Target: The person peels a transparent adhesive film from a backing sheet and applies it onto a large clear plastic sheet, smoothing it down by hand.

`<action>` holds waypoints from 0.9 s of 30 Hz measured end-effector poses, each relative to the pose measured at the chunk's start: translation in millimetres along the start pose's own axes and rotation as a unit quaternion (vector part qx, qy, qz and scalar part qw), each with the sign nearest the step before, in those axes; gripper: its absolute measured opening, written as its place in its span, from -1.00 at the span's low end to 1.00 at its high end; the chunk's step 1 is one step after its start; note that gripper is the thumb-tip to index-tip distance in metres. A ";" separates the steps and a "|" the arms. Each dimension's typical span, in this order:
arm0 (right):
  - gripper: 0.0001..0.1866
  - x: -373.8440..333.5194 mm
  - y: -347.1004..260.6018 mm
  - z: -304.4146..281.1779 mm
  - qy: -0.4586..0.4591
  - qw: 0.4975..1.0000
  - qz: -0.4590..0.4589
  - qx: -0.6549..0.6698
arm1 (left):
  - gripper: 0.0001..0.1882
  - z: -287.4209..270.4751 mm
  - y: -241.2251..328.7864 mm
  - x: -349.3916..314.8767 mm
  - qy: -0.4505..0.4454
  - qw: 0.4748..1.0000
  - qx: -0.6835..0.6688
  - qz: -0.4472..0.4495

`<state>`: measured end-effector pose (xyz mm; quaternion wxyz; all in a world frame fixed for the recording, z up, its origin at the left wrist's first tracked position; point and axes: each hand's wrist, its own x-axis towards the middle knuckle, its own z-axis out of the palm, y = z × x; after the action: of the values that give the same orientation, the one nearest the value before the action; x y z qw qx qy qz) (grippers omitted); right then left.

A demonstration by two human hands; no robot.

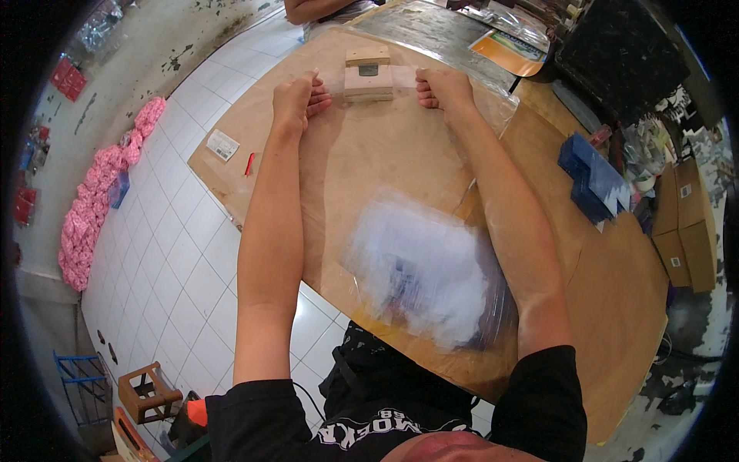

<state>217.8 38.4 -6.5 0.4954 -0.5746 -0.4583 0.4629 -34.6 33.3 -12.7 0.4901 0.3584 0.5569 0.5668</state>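
Note:
My left hand [299,102] and my right hand [446,94] reach to the far part of the brown-covered table [385,154]. Between them stands a small wooden block fixture [369,91] with a dark patch near its middle. A clear plastic film [403,76] runs across this fixture, one end pinched in each hand. Both hands are closed, thumbs on top and the other fingers curled below. Closer to my body lies a loose stack of clear plastic sleeves [416,262], white with glare.
A white label [222,145] and a small red tool [249,164] lie at the table's left edge. Blue packs [593,177] and cardboard boxes [679,223] are at the right. Another person's arm [315,9] shows at the far edge. A brown stool [150,391] stands on the floor.

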 end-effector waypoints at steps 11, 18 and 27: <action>-0.82 1.6 0.4 0.1 0.006 1.000 0.004 -0.005 | -0.77 -0.1 -3.5 4.5 -0.003 1.000 0.004 0.002; -0.83 2.9 4.0 0.2 0.001 1.000 -0.016 -0.014 | -0.85 -0.5 -4.5 4.3 -0.001 1.000 -0.003 0.010; -0.83 2.7 3.8 -0.2 -0.001 1.000 -0.015 -0.027 | -0.85 -0.5 -4.3 3.0 0.005 1.000 -0.007 0.014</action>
<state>218.7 40.7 -10.5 0.4862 -0.5801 -0.4798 0.4436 -35.2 35.6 -17.4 0.4822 0.3599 0.5504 0.5788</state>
